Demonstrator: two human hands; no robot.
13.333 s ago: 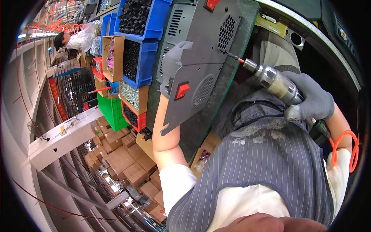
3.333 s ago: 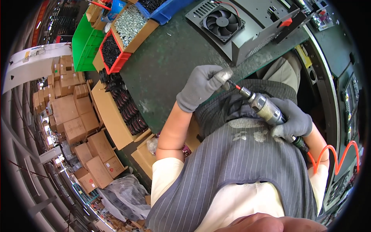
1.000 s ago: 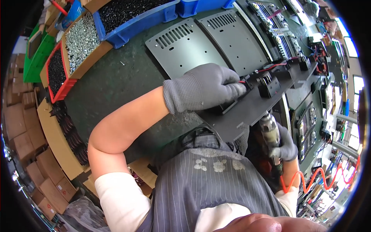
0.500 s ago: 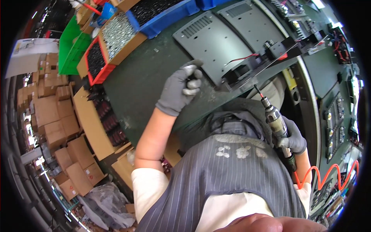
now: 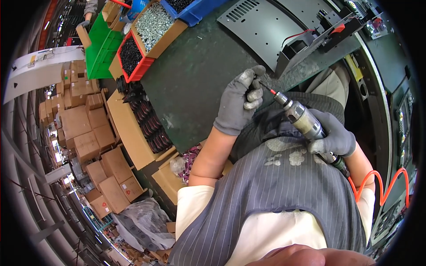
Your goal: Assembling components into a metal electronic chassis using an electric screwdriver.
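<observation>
My right hand [image 5: 337, 135], in a grey glove, is wrapped round a pneumatic screwdriver [image 5: 301, 117] whose thin bit points up and left. An orange coiled air hose [image 5: 378, 176] trails from its lower end. Close to the bit's tip, my gloved left hand [image 5: 237, 104] has thumb and fingers pinched together; what sits between them is too small to make out. Just beyond both hands lies a grey metal panel [image 5: 262, 37] with slots and holes. A black bracket-like part [image 5: 290, 57] with a red wire stands along the panel's near end.
A red bin of black screws [image 5: 132, 55], a cardboard box of silvery screws [image 5: 154, 26] and a blue bin [image 5: 194, 17] line the far left of the dark green table [image 5: 177, 84]. A green crate [image 5: 104, 48] stands behind. Stacked cartons [image 5: 80, 124] fill the left; another person's hand [image 5: 84, 23] shows beyond.
The screwdriver has swung up and left, and my left hand has come beside its bit. The whole view has shifted, with bins and panel appearing higher and further right.
</observation>
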